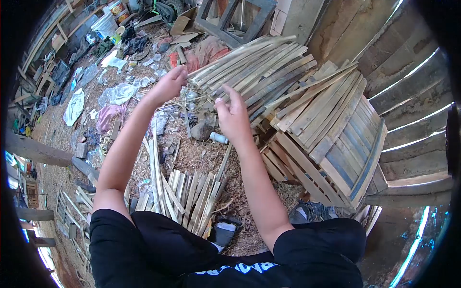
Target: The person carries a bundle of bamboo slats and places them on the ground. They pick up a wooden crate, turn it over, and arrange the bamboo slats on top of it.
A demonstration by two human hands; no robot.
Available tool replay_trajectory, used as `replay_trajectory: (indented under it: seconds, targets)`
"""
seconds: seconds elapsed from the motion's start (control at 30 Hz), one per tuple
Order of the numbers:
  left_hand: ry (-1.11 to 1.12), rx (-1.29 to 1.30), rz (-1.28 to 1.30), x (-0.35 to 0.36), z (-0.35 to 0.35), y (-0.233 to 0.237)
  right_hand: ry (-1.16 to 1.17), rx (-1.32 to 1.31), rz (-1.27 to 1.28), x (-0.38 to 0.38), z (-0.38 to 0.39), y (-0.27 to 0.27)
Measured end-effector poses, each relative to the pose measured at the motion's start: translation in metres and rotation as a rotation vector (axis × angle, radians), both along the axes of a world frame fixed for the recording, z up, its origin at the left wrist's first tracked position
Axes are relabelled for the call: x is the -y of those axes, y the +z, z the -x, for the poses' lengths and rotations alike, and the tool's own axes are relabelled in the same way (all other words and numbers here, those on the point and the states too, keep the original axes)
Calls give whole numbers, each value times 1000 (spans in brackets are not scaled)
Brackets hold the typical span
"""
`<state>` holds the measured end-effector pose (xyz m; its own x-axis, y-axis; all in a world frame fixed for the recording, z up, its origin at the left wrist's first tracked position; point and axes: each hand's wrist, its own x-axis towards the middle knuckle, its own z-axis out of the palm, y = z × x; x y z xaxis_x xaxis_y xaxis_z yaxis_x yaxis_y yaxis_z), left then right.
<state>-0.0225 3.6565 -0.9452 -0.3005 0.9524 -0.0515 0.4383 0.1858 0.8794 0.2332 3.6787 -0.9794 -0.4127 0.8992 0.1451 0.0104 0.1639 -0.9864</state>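
My left hand [172,86] is raised off the left ends of a stack of long wooden slats [254,67], its fingers loosely bent and nothing visible in them. Just beyond its fingertips lies a short grey-brown stick [181,55]. My right hand [234,114] is at the near side of the same stack, with index finger and thumb apart and no slat between them. The slats lie side by side, some dark and weathered. To their right, more loose slats [331,103] rest on a wooden slatted crate [345,153].
Another bundle of slats [192,197] stands by my legs, near a shoe [223,233]. A stone [201,131] and a pale bottle [219,138] lie on the shavings-covered ground. Plastic litter, a white bucket [104,25] and a dark wooden frame [235,21] are farther off.
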Motion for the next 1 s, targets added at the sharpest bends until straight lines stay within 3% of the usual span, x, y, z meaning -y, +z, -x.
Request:
replay_trajectory:
  seconds: [0.07, 0.13, 0.2, 0.27, 0.5, 0.73, 1.0]
  targets:
    - [64, 57, 78, -12, 1, -6, 28, -19, 9, 4, -5, -1]
    - [65, -153, -118, -27, 4, -30, 15, 9, 5, 6, -9, -3]
    - [90, -294, -117, -51, 19, -67, 36, 8, 6, 5, -11, -12]
    - [60, -554, -468, -67, 27, -100, 25, 1, -5, 6, -15, -15]
    - [208, -545, -237, -90, 20, -123, 24, 0, 107, 8, -31, -25]
    - [217, -635, -255, -104, 25, -136, 67, 3, 95, 18, -32, -24]
    - [183, -546, -348, -96, 14, -125, 113, -83, 174, 22, -24, -19]
